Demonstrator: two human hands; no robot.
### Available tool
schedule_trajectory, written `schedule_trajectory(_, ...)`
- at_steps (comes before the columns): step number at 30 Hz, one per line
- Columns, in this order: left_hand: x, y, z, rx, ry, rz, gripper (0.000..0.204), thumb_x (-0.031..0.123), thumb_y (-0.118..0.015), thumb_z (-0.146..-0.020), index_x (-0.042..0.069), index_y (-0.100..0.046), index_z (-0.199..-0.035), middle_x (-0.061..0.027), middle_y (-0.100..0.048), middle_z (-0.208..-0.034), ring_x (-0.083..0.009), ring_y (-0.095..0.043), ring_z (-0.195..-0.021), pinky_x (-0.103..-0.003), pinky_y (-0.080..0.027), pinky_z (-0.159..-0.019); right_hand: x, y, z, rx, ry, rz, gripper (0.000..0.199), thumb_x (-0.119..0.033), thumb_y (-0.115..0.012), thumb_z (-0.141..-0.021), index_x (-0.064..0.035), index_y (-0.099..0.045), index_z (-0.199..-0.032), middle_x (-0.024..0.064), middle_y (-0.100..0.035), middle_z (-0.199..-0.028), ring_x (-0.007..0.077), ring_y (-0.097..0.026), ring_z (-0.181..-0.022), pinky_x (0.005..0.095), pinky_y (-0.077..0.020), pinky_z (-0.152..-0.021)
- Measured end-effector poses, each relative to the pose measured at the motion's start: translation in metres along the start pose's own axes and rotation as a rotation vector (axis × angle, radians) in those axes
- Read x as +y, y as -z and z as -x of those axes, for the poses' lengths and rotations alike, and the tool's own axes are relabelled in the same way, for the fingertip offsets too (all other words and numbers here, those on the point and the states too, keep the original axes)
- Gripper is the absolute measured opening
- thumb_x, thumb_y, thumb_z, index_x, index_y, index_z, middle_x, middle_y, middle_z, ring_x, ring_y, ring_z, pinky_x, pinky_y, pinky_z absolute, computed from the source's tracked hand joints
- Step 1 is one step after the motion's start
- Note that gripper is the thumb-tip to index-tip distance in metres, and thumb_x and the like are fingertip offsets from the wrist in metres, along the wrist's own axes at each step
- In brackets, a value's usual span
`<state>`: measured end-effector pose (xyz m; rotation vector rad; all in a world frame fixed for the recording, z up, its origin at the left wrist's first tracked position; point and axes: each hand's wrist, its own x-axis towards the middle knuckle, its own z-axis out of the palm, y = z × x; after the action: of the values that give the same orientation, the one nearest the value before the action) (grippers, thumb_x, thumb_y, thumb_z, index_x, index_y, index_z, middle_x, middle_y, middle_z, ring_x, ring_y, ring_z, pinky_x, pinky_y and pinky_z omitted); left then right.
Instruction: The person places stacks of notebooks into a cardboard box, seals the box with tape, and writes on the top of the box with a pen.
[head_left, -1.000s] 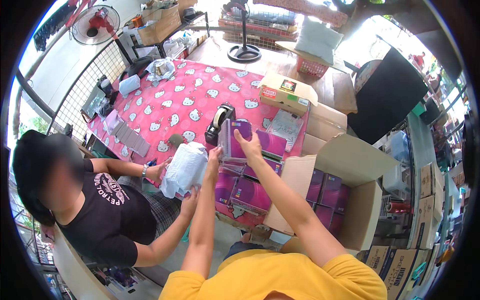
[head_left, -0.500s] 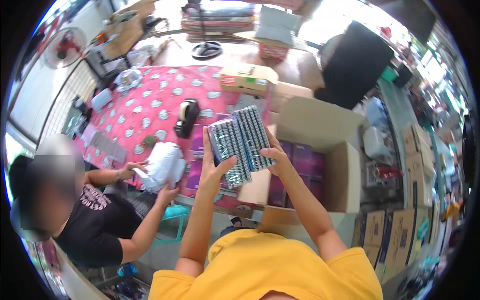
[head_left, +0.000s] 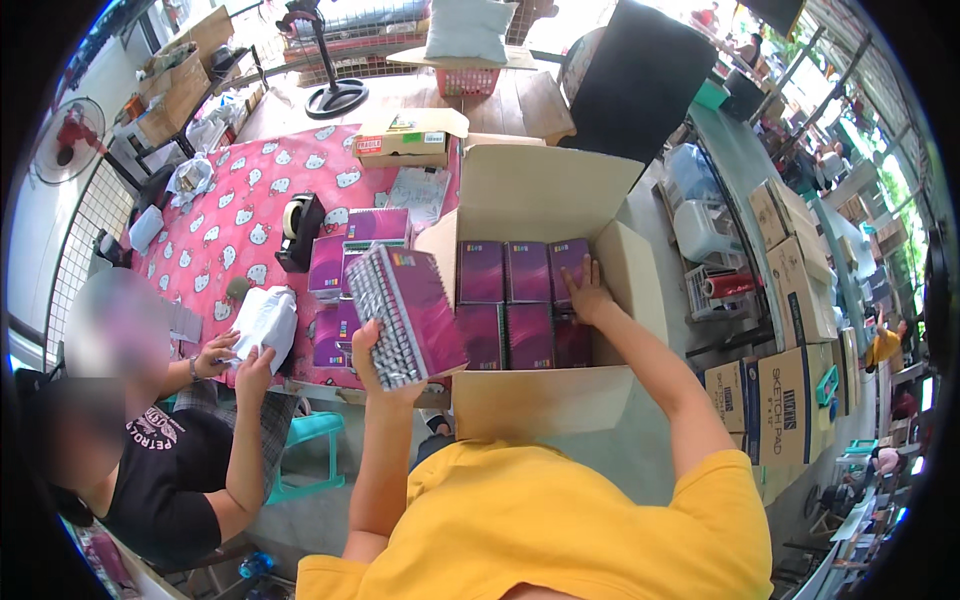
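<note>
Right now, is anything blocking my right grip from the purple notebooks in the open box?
Nothing visible. Your right grip rests on the far-right notebook in the box, whose top flaps are open. The held notebooks in your left grip are off to the left, outside that path.

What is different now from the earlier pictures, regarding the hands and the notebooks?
The right hand let go of the held notebooks and moved right, into the box, to the packed notebooks. The left hand now supports the held notebooks alone. The tape dispenser stayed on the table; the co-worker still holds the white parcel.
</note>
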<state>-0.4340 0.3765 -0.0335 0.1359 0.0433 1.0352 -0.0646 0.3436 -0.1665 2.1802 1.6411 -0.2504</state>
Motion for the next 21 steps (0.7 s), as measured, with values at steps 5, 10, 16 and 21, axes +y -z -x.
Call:
schedule_trajectory(5,0.001,0.016,0.004,-0.219,0.136,0.156,0.051,0.035,-0.057,-0.084,0.004,-0.052,-0.124,-0.0136,-0.062,-0.116,-0.0252,-0.062,-0.102,-0.044,-0.05,-0.091,0.008,0.013,-0.01,-0.204,0.116,-0.139,0.1,-0.037,-0.072,-0.078,-0.0128,-0.006,-0.15,0.0343,-0.001,-0.149,0.051,-0.012,-0.137,0.0493,-0.0283,-0.109)
schedule_trajectory(10,-0.028,0.01,-0.002,0.029,0.015,-0.413,0.057,0.022,-0.065,-0.078,0.0,-0.042,-0.125,-0.0106,-0.061,-0.104,-0.0188,-0.065,-0.085,-0.033,-0.057,-0.077,-0.044,0.104,0.064,-0.144,0.403,-1.207,0.092,-0.039,-0.071,-0.079,-0.0089,-0.019,-0.148,0.0194,-0.021,-0.151,0.0335,-0.032,-0.135,0.0429,-0.0333,-0.107)
schedule_trajectory(16,-0.076,0.001,-0.038,-0.113,0.167,-0.594,0.085,0.031,-0.068,-0.084,0.012,-0.016,-0.149,-0.0199,-0.022,-0.148,-0.0296,-0.029,-0.136,-0.041,-0.03,-0.107,-0.074,0.144,0.121,0.031,0.736,-1.92,0.086,-0.022,-0.07,-0.076,-0.0085,-0.025,-0.148,0.0095,-0.039,-0.144,0.0174,-0.045,-0.124,0.03,-0.0353,-0.104)
schedule_trajectory(21,-0.041,0.03,-0.055,0.023,-0.02,-1.515,0.067,0.025,-0.057,-0.093,0.013,-0.023,-0.148,-0.0188,-0.01,-0.154,-0.0294,-0.011,-0.143,-0.04,-0.018,-0.112,-0.023,0.196,0.139,-0.164,0.175,-0.787,0.081,-0.029,-0.064,-0.077,-0.0072,-0.029,-0.146,0.0214,-0.057,-0.119,0.0268,-0.055,-0.113,0.0348,-0.0425,-0.097)
